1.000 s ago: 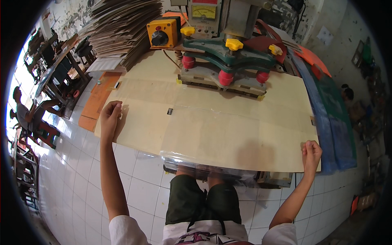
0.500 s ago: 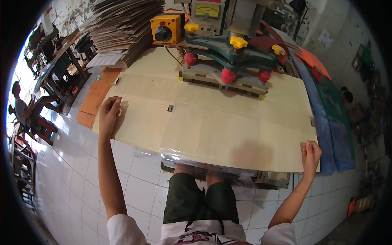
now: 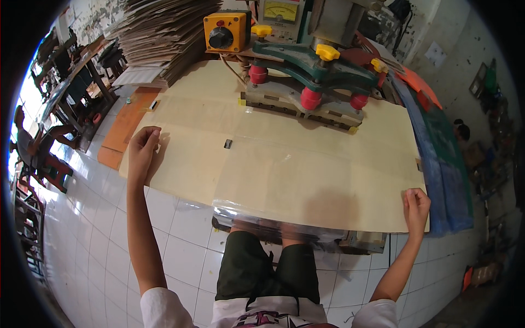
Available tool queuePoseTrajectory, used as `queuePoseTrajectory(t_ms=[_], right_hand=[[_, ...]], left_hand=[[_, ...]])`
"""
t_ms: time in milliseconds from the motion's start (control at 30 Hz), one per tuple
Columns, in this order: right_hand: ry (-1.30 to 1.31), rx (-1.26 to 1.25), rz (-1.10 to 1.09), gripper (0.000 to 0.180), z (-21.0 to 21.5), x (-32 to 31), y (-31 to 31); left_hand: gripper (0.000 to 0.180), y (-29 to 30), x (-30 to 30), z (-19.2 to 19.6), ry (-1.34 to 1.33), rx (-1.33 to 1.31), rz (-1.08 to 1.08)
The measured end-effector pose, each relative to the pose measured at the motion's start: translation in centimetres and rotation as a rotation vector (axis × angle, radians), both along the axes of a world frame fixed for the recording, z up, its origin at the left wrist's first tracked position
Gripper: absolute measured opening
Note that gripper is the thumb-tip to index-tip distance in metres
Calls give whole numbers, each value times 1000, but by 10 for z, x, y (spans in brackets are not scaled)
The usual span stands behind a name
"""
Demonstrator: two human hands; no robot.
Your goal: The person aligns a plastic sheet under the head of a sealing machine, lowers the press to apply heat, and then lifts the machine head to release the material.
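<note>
A wide pale cream board [image 3: 180, 164] lies in front of me, with clear plastic film [image 3: 273, 210] over its middle and hanging past its near edge. At the board's left end is my left hand [image 3: 143, 147], thumb and fingers pinched together. My right hand [image 3: 417, 205] is closed in the same way at the near right corner. Anything held in either pinch is too thin or too hidden to make out. A press head [image 3: 306, 104] with a green frame, red insulators and yellow knobs stands over the board's far side.
A yellow control box [image 3: 225, 33] and a meter [image 3: 280, 12] stand behind the board. Stacked brown sheets [image 3: 158, 44] rise at the far left. Blue sheeting [image 3: 443, 186] hangs on the right. A seated person [image 3: 41, 142] is at the far left.
My left hand has shifted slightly left. The right hand stays at nearly the same place, still closed. The whole view has moved a little.
</note>
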State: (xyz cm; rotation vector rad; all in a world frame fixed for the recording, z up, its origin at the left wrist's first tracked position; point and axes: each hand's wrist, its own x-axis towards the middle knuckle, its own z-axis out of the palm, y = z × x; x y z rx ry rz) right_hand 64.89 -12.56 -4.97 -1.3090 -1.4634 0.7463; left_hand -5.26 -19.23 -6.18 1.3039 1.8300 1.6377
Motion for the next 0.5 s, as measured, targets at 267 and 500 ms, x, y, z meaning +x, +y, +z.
queuePoseTrajectory(t_ms=[267,500], right_hand=[[-661,83,-290,40,21,22,46],[-1021,-123,-338,58,26,22,79]], left_hand=[[27,-1,-4,-7,17,-6,13],[27,-1,0,-5,-1,-20,10]])
